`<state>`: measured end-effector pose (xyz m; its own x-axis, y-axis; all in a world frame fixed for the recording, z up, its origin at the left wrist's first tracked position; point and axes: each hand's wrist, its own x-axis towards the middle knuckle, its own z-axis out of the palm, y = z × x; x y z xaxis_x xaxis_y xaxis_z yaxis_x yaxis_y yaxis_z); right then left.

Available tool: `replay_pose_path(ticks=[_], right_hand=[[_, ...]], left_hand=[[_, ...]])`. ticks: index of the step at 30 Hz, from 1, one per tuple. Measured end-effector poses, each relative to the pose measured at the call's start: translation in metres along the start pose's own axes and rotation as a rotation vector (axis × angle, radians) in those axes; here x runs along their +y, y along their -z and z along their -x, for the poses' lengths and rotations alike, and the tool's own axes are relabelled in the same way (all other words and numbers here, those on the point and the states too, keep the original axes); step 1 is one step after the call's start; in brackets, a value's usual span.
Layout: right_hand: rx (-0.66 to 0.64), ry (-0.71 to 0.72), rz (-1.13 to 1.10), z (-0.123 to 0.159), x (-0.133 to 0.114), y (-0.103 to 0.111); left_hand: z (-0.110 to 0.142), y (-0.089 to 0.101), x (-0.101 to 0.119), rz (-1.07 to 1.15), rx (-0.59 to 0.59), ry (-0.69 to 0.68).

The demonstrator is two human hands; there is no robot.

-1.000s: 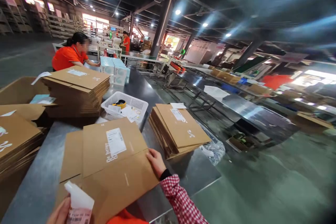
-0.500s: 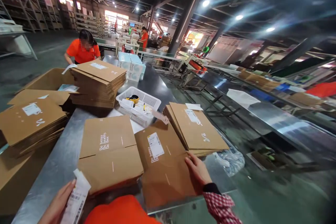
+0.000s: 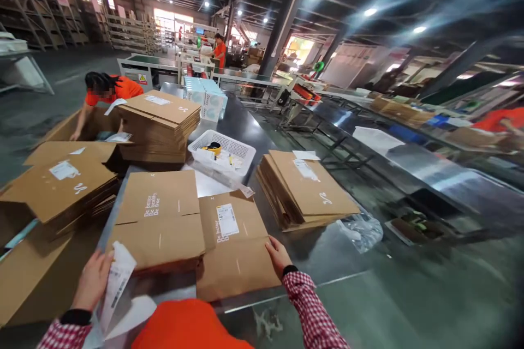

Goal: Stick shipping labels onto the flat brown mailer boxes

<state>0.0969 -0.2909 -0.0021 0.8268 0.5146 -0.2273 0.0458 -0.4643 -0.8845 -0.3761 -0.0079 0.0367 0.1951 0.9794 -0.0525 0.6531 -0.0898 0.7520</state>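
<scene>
At the lower left, my left hand is closed on a white strip of printed labels, whose lower end curls toward my body. My right hand pinches the right edge of a flattened cardboard box, thumb on top. That box lies on the metal table and bears white print and a stuck-on label. Left of it, touching its edge, is a stack of flattened boxes printed with the same words. Another stack, with labels, stands beyond my right hand.
A white plastic basket with a yellow tape roll stands behind the boxes. Further stacks and an open carton are at the left. Pale blue boxes sit farther back. A co-worker in orange bends over a carton.
The flattened box has slid left, against the neighbouring stack, with my right hand at its edge. My left hand has risen with the label strip. The co-worker has bent lower, reaching into a carton.
</scene>
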Motion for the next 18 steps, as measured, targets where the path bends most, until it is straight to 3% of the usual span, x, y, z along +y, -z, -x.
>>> replay_pose_path(ticks=[3, 5, 7, 10, 12, 15, 18], right_hand=[[0.079, 0.052, 0.208, -0.001, -0.037, -0.029], [0.044, 0.271, 0.207, 0.02, -0.077, -0.064], [-0.162, 0.56, 0.106, 0.066, -0.12, -0.111], [-0.641, 0.839, 0.011, 0.146, -0.167, -0.181], [-0.754, 0.808, -0.043, 0.18, -0.183, -0.214], [-0.789, 0.617, -0.12, 0.191, -0.19, -0.234], [-0.875, 0.487, -0.15, 0.182, -0.197, -0.236]], left_hand=[[0.019, 0.01, 0.021, -0.048, 0.097, -0.098], [0.039, 0.01, 0.044, -0.061, 0.167, -0.255], [0.056, 0.007, 0.067, -0.03, 0.231, -0.301], [0.072, 0.008, 0.09, 0.05, 0.233, -0.261], [0.074, 0.014, 0.094, 0.125, 0.225, -0.25], [0.071, 0.028, 0.087, 0.34, 0.145, -0.2], [0.065, 0.042, 0.074, 0.579, -0.121, -0.055]])
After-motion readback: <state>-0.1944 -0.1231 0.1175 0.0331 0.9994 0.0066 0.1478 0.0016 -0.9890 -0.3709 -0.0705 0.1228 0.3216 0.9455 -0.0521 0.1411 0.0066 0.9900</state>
